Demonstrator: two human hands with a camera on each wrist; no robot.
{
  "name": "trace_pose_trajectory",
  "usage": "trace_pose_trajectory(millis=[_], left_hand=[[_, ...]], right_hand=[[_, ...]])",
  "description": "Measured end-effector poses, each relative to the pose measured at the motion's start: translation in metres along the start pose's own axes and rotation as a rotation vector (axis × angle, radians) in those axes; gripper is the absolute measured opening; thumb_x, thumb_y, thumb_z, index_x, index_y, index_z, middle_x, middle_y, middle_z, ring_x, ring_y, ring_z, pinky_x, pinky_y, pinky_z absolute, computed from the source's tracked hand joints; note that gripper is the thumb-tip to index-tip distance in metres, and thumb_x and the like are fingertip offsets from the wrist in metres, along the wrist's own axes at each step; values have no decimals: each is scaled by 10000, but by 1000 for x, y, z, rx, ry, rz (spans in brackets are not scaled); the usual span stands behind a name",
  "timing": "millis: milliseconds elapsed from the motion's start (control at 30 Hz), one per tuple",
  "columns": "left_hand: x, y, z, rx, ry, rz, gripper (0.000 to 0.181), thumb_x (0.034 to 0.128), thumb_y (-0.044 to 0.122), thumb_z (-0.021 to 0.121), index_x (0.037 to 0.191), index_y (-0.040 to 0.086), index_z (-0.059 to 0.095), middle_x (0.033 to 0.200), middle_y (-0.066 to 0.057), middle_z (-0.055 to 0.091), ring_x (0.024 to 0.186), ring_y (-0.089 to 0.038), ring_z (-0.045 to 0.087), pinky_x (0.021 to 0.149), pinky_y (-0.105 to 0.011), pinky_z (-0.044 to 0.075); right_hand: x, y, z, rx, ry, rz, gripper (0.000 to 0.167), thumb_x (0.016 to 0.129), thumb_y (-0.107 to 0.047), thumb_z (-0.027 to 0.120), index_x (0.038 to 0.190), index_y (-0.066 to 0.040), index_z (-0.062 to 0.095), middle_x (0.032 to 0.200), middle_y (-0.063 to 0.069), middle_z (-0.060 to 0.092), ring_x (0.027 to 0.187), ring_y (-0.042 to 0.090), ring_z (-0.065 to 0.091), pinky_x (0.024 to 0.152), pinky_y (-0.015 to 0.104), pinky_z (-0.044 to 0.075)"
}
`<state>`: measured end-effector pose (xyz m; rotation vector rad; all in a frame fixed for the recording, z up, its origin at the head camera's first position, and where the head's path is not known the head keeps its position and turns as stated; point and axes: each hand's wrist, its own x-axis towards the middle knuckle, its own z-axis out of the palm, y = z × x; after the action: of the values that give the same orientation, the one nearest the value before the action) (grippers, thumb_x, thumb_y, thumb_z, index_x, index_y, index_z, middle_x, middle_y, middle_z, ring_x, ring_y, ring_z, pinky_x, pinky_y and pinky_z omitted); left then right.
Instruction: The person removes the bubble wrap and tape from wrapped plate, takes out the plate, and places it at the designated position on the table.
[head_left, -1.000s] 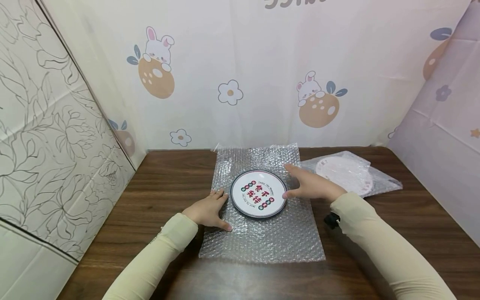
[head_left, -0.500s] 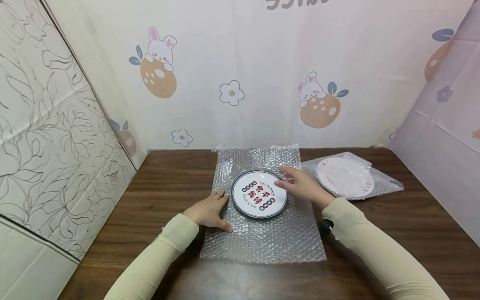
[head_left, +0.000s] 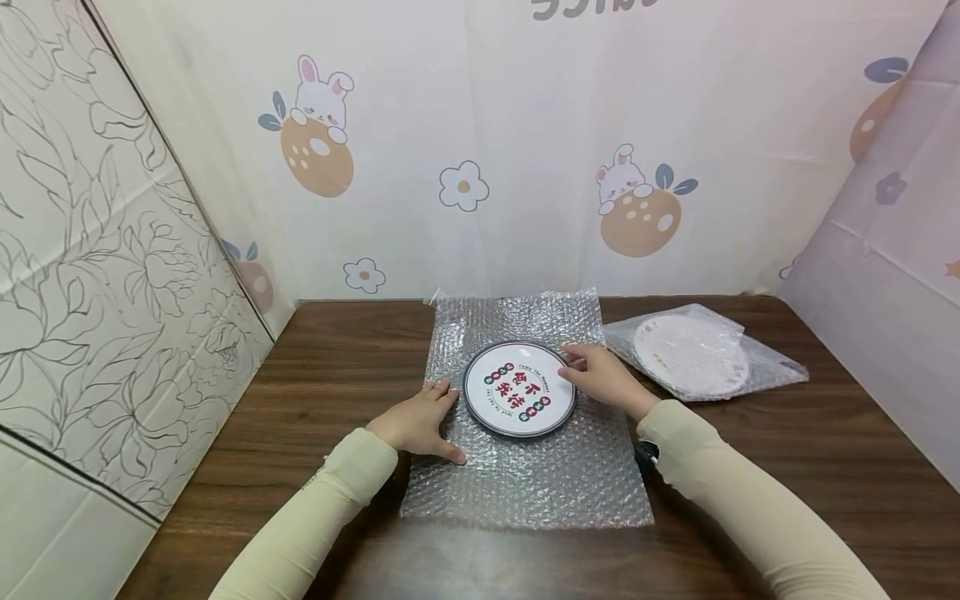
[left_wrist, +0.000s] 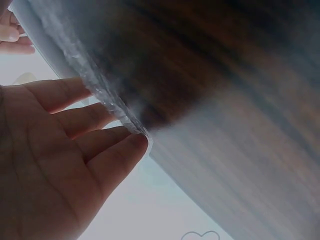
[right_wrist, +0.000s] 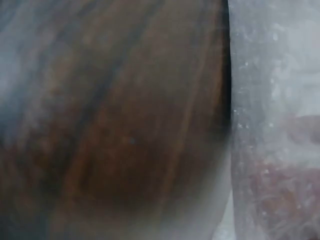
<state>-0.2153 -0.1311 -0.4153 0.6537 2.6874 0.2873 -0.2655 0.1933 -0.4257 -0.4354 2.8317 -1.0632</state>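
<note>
In the head view a round white plate (head_left: 517,392) with a dark rim and red lettering lies face up on a sheet of bubble wrap (head_left: 525,492). My right hand (head_left: 607,382) pinches the plate's right rim, thumb on top and fingers at the edge. At the left, my left hand (head_left: 416,423) rests on the sheet's left edge with fingers spread, beside the plate. In the left wrist view, the left hand (left_wrist: 50,160) has its fingertips at the edge of the bubble wrap (left_wrist: 100,87). The right wrist view does not show the right hand.
A second plate (head_left: 690,354), wrapped in bubble wrap, lies right of the sheet on the dark wooden table (head_left: 337,342). A printed curtain (head_left: 525,100) hangs behind the table; a flower-patterned wall (head_left: 127,250) stands at the left.
My right hand moves left and inward from beside the plate, passes over its right rim, then takes hold of that rim. The left hand and the plate stay in place.
</note>
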Motion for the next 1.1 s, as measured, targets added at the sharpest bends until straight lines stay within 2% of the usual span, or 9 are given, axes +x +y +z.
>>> trace_pose_trajectory(millis=[67, 167, 300, 400, 533, 667, 833, 967, 1100], left_hand=[[0, 0, 0, 0, 1, 1, 1107, 720, 611, 779, 1537, 44, 293, 1634, -167, 166, 1505, -385, 165, 1190, -502, 278], [0, 0, 0, -1, 2, 2, 1104, 722, 609, 780, 1536, 42, 295, 1634, -168, 168, 1505, -383, 167, 1191, -500, 277], [0, 0, 1, -2, 2, 3, 1101, 725, 605, 779, 1536, 41, 292, 1635, -164, 167, 1506, -378, 168, 1194, -498, 274], [0, 0, 0, -2, 2, 5, 1102, 726, 606, 777, 1538, 44, 288, 1636, -161, 166, 1507, -375, 170, 1194, -497, 272], [0, -1, 0, -7, 1, 1, 1103, 726, 608, 777, 1540, 49, 286, 1637, -159, 164, 1508, -375, 167, 1194, -501, 272], [0, -1, 1, -9, 1, 1, 1104, 724, 608, 779, 1540, 49, 287, 1638, -159, 161, 1507, -380, 162, 1193, -505, 270], [1, -3, 2, -4, 0, -2, 1104, 724, 614, 775, 1541, 56, 287, 1640, -151, 158, 1510, -373, 159, 1195, -501, 269], [1, -3, 3, -8, -2, -9, 1104, 724, 616, 774, 1544, 64, 283, 1643, -146, 151, 1512, -371, 153, 1194, -503, 270], [1, -2, 3, -19, -3, -11, 1106, 722, 608, 780, 1546, 66, 280, 1643, -149, 146, 1513, -374, 145, 1194, -508, 267]], right_hand=[[1, 2, 1, 0, 4, 13, 508, 957, -172, 612, 1388, 68, 493, 1259, 255, 615, 1084, 373, 643, 817, 415, 569], [3, 6, 1, 5, 6, 21, 455, 943, -114, 608, 1343, 89, 532, 1026, 189, 657, 849, 277, 638, 658, 330, 521], [5, 7, 1, 13, -6, 36, 409, 925, -71, 603, 1289, 112, 567, 755, 63, 576, 618, 149, 508, 536, 267, 407], [5, 8, 2, 14, -21, 57, 413, 923, -69, 600, 1293, 111, 567, 666, 17, 524, 579, 113, 496, 521, 257, 398], [6, 8, 4, -3, -35, 75, 395, 923, -73, 608, 1280, 94, 586, 642, 12, 497, 574, 117, 490, 530, 257, 405], [7, 6, 6, -1, -44, 76, 390, 914, -62, 617, 1259, 115, 587, 707, 63, 573, 597, 113, 543, 543, 251, 469], [6, 4, 7, 68, -67, 110, 396, 919, -41, 608, 1266, 141, 555, 820, 121, 618, 652, 127, 634, 598, 270, 578], [6, 3, 6, 111, -83, 135, 286, 932, -45, 593, 1168, 117, 590, 769, 102, 579, 638, 133, 635, 602, 279, 589], [6, 4, 7, 154, -86, 164, 275, 944, -47, 579, 1162, 120, 580, 797, 120, 607, 622, 127, 643, 598, 283, 590]])
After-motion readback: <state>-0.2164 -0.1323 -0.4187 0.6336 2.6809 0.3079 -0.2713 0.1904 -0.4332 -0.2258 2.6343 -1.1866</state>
